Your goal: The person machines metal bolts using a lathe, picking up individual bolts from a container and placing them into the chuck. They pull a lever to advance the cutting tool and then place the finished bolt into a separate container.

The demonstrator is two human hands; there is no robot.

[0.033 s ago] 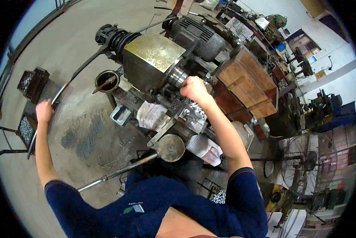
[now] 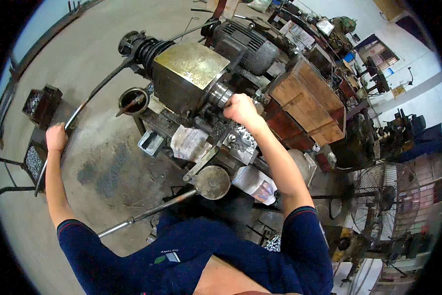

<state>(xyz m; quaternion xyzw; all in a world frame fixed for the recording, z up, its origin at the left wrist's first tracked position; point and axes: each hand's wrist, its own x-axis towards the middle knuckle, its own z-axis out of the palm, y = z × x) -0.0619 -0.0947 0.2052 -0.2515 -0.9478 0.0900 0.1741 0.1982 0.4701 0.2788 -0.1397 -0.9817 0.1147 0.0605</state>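
Observation:
My left hand (image 2: 56, 137) is wrapped round a long curved metal lever (image 2: 78, 112), which runs up to the dark ribbed end of a greasy machine. At the machine's near right, my right hand (image 2: 241, 109) is closed against the front of a shiny steel spindle collar (image 2: 220, 93). Whatever its fingers hold is hidden. The collar sticks out of a boxy housing (image 2: 191, 64) with a worn, yellowish top. Below my hands lie a stained white cloth or paper (image 2: 189, 142) and a small tray (image 2: 151, 142).
A second rod (image 2: 147, 215) ends at a round metal disc (image 2: 212, 182) before my body. Behind the spindle stand an electric motor (image 2: 245, 46) and a wooden box (image 2: 304, 101). A round pot (image 2: 134, 101), bins of small parts (image 2: 34, 161) and a large fan (image 2: 386, 201) are around.

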